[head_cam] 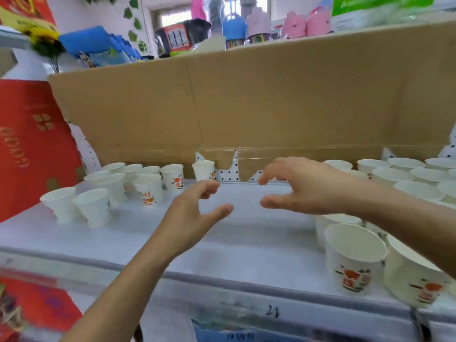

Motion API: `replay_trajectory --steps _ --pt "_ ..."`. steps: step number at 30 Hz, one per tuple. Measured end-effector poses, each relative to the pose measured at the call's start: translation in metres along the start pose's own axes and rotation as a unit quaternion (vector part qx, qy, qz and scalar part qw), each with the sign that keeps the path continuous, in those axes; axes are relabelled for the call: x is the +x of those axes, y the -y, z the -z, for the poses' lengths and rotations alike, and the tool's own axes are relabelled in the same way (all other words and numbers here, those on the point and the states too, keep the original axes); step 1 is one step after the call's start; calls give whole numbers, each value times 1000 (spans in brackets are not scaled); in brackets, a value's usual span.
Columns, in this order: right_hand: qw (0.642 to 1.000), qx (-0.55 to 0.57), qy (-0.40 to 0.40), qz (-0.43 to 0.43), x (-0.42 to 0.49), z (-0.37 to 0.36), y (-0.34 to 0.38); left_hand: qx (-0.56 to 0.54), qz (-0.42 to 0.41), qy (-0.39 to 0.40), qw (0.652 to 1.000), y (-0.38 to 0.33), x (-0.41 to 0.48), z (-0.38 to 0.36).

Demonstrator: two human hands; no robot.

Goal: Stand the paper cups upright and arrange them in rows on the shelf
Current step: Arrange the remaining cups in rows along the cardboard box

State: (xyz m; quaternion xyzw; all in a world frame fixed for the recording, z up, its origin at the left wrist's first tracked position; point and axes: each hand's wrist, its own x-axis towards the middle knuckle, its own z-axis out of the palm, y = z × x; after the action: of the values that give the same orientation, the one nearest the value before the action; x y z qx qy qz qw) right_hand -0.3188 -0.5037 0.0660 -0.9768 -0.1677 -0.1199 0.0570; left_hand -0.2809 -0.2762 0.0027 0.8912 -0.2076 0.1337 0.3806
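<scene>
At the far left, a red box stood against the end of the white shelf. Just right of it, a loose cluster of paper cups stood upright on the left part of the shelf, two of them nearer than the rest and not in clear rows. A single cup stood upright further right, at the far edge, against the cardboard sheet lining the back.

The left hand was over the middle of the shelf, fingers spread and loosely curved, holding nothing. Its fingertips lay just in front of the single cup, and contact could not be confirmed from this view. The right hand was beside it, likewise spread, curved and holding nothing.

On the right, upright cups stood in close rows at the far side. Larger-looking cups stood upright near the front edge, below the right forearm.
</scene>
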Motion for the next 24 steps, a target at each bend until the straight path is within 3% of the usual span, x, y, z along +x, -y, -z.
replay_trajectory --steps 6,11,16,19,24 --pt "994 43 99 -17 140 -18 13 65 36 -27 997 82 106 71" --pt "984 63 160 -40 240 -43 20 124 59 99 986 123 181 101" --pt "970 51 233 -52 288 -64 22 246 80 251 933 153 227 95" --pt "963 36 260 -56 300 -70 26 291 45 266 918 158 237 89" --pt "964 -2 263 -48 302 -74 23 257 12 270 928 157 240 80"
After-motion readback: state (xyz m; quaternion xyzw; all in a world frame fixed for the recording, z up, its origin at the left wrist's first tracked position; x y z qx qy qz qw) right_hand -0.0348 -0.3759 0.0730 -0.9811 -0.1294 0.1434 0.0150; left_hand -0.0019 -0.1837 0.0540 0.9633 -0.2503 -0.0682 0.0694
